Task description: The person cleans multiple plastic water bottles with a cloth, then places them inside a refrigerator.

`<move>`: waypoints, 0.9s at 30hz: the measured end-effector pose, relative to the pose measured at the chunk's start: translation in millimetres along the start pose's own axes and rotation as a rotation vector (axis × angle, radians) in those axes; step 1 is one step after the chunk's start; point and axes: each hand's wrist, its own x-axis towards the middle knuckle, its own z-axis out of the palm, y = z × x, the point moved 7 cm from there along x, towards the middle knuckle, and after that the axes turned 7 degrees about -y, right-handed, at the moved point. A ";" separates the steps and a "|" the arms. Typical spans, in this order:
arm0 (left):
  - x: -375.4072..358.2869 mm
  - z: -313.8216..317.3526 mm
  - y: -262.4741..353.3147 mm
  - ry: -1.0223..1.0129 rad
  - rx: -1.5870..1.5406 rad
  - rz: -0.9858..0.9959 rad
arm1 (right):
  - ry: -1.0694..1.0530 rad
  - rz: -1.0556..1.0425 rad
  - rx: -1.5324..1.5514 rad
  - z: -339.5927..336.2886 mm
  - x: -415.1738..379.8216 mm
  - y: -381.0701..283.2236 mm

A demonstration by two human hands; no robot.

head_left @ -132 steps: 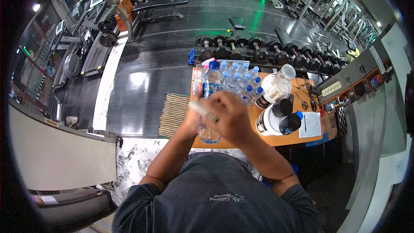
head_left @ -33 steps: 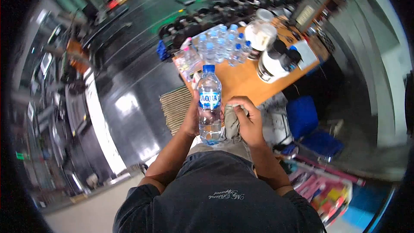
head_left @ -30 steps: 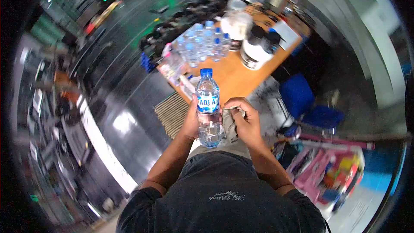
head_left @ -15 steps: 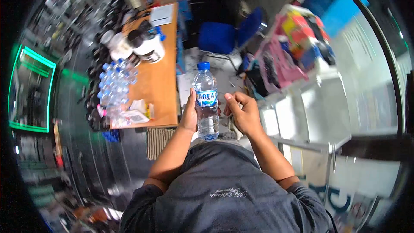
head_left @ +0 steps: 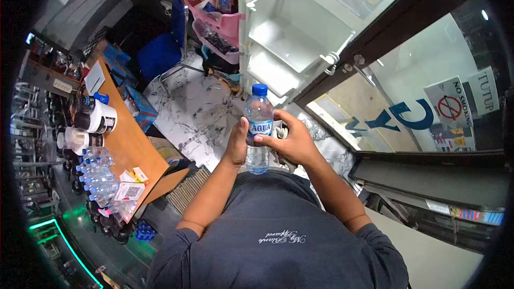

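Note:
A clear water bottle with a blue cap and an AQUA label [head_left: 261, 127] stands upright between my hands, in front of my dark shirt. My left hand [head_left: 237, 142] is wrapped round its left side. From the right, my right hand [head_left: 293, 140] holds the bottle too, its thumb across the lower part of the label. The cap is on the bottle. Something pale, too small to make out, shows behind my right hand.
A wooden desk [head_left: 134, 147] at the left bears several bottles [head_left: 99, 174] and white tubs [head_left: 101, 118]. Beyond are a blue chair [head_left: 160, 53], pink baskets [head_left: 214, 21] and a white rack [head_left: 300, 27]. A glass door [head_left: 369, 112] is at the right.
The view has turned right, so the desk sits farther left and the glass door shows more. My right hand has moved from beside the bottle onto it.

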 end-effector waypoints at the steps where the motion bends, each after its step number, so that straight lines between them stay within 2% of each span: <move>1: -3.5 9.7 -1.4 -0.035 0.031 -0.008 | -0.030 0.026 0.023 -2.8 -8.3 0.7; 6: -17.2 7.5 -20.0 -0.193 0.082 -0.047 | -0.114 0.030 0.126 11.3 -16.5 16.9; 10: -23.0 -39.7 -32.5 -0.138 0.137 -0.066 | -0.193 0.074 0.112 39.5 4.0 26.9; 13: -8.0 -85.8 -40.4 -0.117 0.249 0.029 | -0.153 0.039 0.108 62.1 38.8 61.0; 14: -1.7 -108.8 -51.2 -0.057 0.184 0.011 | -0.132 0.034 0.087 68.2 56.5 75.6; 17: 23.3 -176.1 -77.1 0.158 0.568 0.182 | -0.060 0.008 0.045 89.9 107.6 137.5; 18: 31.5 -196.8 -88.3 0.226 0.586 0.223 | -0.034 0.047 0.030 96.2 126.6 168.3; 19: 35.3 -218.9 -109.5 0.278 0.653 0.198 | -0.003 0.096 0.017 106.0 139.7 201.0; 21: 52.4 -263.8 -162.2 0.364 0.781 0.166 | 0.090 0.055 0.052 120.0 174.5 259.3; 25: 81.5 -329.7 -276.4 0.373 0.726 0.134 | 0.164 0.095 0.148 149.4 225.6 390.4; 27: 86.4 -354.1 -342.7 0.324 0.710 0.122 | 0.202 0.114 -0.018 158.7 235.4 456.6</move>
